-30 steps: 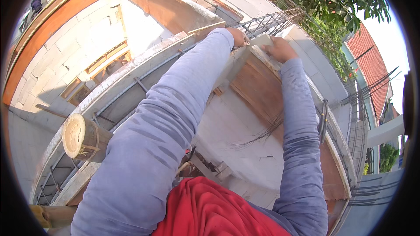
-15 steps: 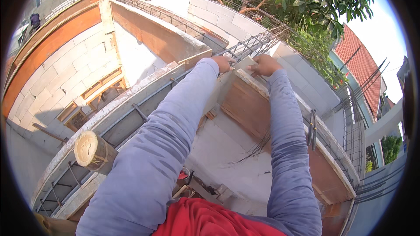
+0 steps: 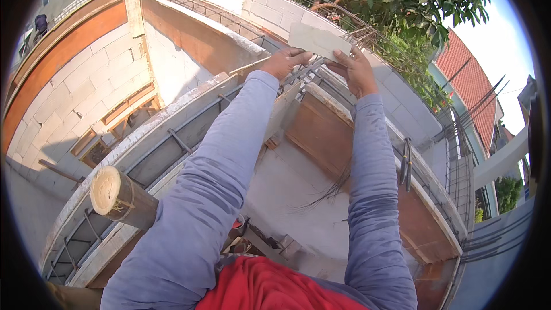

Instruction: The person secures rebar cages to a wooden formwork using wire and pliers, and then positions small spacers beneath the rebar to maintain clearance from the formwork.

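Observation:
A flat, pale grey-white piece of board (image 3: 317, 41) is held up above the corner where the formwork channels meet. My right hand (image 3: 356, 73) grips its lower right edge, thumb on the near face. At its lower left edge are the closed fingers of my left hand (image 3: 282, 63), which pinch it near the corner. Below the hands lie the steel reinforcing bars (image 3: 330, 83) of the corner and the top of a brown plywood formwork panel (image 3: 321, 126).
A cut bamboo pole end (image 3: 107, 190) stands by my left forearm. Pincers with dark handles (image 3: 406, 163) hang on the right formwork edge. Thin tie wires (image 3: 330, 194) dangle below the plywood. Rebar cages run along the wall tops; a leafy tree (image 3: 396, 0) overhangs the far side.
Both hands have lifted the board piece up and away from the formwork corner. Its broad face now shows, where before it was low between the hands.

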Available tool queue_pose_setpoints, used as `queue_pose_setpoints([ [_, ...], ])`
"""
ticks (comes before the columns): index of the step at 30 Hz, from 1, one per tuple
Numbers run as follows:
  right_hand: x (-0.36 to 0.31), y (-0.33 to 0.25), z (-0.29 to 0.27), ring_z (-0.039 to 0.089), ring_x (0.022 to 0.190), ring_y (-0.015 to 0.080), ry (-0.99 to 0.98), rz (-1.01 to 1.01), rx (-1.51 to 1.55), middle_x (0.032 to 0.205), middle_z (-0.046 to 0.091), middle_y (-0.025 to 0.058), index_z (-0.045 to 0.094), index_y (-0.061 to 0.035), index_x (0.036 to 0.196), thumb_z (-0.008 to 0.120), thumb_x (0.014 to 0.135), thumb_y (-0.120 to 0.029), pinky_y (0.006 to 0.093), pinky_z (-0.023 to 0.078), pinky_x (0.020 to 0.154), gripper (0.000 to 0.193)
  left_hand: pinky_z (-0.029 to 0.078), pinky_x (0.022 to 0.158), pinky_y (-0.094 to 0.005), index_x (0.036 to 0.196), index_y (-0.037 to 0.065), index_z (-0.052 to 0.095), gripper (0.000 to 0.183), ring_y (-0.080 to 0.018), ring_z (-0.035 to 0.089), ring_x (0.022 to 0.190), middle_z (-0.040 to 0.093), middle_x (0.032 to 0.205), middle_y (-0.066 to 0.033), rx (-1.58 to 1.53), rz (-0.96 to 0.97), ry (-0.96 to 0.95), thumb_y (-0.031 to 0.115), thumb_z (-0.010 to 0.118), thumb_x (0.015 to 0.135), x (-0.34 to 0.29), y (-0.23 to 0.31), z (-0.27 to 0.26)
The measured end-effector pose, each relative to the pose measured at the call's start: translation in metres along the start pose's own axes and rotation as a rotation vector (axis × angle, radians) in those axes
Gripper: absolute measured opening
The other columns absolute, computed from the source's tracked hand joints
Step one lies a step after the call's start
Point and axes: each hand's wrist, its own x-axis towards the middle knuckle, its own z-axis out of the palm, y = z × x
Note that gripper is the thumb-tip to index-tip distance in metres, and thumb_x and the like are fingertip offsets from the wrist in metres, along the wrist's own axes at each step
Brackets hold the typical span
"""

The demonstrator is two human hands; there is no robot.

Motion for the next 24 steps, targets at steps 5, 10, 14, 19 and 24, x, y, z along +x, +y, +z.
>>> queue_pose_setpoints([
  [5, 0.006, 0.017, -0.017, 0.071, 0.102, 0.0238, -0.087, 0.133, -0.364, 0.118, 0.07, 0.0159, 0.057, 0.0009, 0.136, 0.078, 0.092, -0.025, 0.0354, 0.057, 0.086, 0.055, 0.054, 0.077, -0.0279, 0.116, 0.006, 0.067, 0.03, -0.0129, 0.067, 0.089, 0.072, 0.103, -0.0018, -0.55, 0.099, 0.149, 0.03, 0.071, 0.099, -0.004, 0.007, 0.026],
  [10, 0.011, -0.01, 0.009, 0.071, 0.102, 0.0247, -0.041, -0.209, -0.532, 0.114, 0.074, 0.0156, 0.061, 0.0005, 0.132, 0.081, 0.088, -0.03, 0.0353, 0.056, 0.086, 0.057, 0.055, 0.078, -0.0293, 0.121, 0.007, 0.068, 0.031, -0.0105, 0.065, 0.089, 0.07, 0.1, -0.0015, -0.222, 0.113, 0.213, 0.03, 0.068, 0.1, -0.004, 0.008, 0.023],
  [14, 0.015, -0.01, 0.018, 0.073, 0.1, 0.0268, -0.01, -0.307, -0.796, 0.111, 0.075, 0.0185, 0.065, -0.0018, 0.127, 0.084, 0.083, -0.025, 0.0366, 0.056, 0.086, 0.054, 0.054, 0.081, -0.029, 0.126, 0.006, 0.071, 0.04, -0.011, 0.065, 0.091, 0.072, 0.104, -0.0026, 0.041, 0.209, 0.19, 0.034, 0.072, 0.097, -0.001, 0.003, 0.019],
  [19, 0.022, 0.03, -0.025, 0.074, 0.096, 0.0274, 0.245, -0.283, -0.618, 0.11, 0.075, 0.0186, 0.065, 0.0033, 0.122, 0.082, 0.083, -0.018, 0.0365, 0.057, 0.086, 0.048, 0.053, 0.094, -0.0375, 0.115, 0.011, 0.076, 0.043, -0.0248, 0.07, 0.104, 0.075, 0.114, -0.0116, 0.795, -0.07, 0.136, 0.045, 0.075, 0.09, -0.004, -0.002, 0.025],
  [24, 0.01, 0.05, -0.023, 0.073, 0.093, 0.0203, 0.135, -0.081, -0.512, 0.11, 0.072, 0.0123, 0.06, 0.0026, 0.125, 0.078, 0.092, -0.016, 0.032, 0.064, 0.071, 0.042, 0.053, 0.092, -0.0382, 0.11, 0.013, 0.078, 0.027, -0.0263, 0.071, 0.099, 0.076, 0.106, -0.0102, 0.916, -0.087, 0.179, 0.032, 0.068, 0.095, -0.004, -0.006, 0.036],
])
